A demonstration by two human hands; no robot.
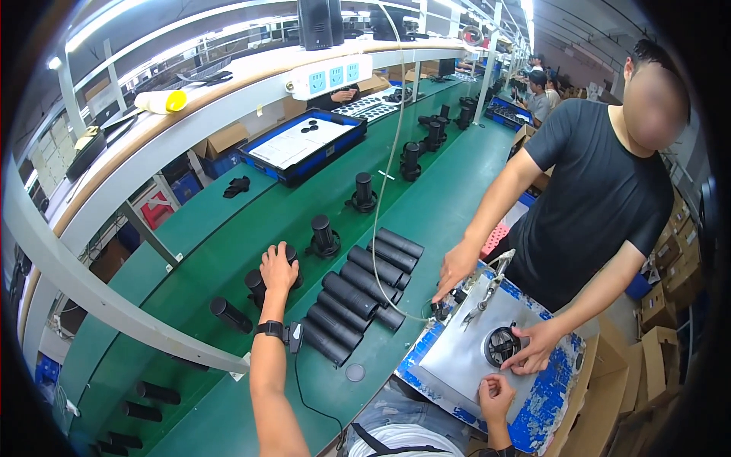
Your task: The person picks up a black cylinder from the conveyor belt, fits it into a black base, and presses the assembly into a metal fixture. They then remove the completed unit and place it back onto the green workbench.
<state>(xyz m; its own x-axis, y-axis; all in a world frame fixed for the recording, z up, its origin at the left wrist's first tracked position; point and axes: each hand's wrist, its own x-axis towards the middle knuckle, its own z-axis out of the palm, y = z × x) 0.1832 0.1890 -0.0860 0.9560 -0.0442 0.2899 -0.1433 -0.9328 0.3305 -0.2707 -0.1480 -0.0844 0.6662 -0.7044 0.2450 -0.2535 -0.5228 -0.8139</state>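
My left hand [279, 268] reaches over the green conveyor, its fingers curled around the top of a black cylindrical part [294, 263]. More such black parts [323, 234] stand in a line along the belt. By the near edge of the metal plate [457, 358], my right hand [496, 397] is closed with its fingers curled; whatever may be in it is hidden. A co-worker's hand [534, 347] touches a black round grille-like part [502, 346] set in the plate. The co-worker's other hand [455, 268] is at a small dark fitting [440, 310] beside the plate.
Several black tubes [346, 301] lie side by side between my arms. A blue tray [304, 145] with white sheets rests across the belt. A thin pale hose [378, 228] hangs down to the fixture. A white metal frame [122, 305] curves past at left. Cardboard boxes [662, 358] stand at right.
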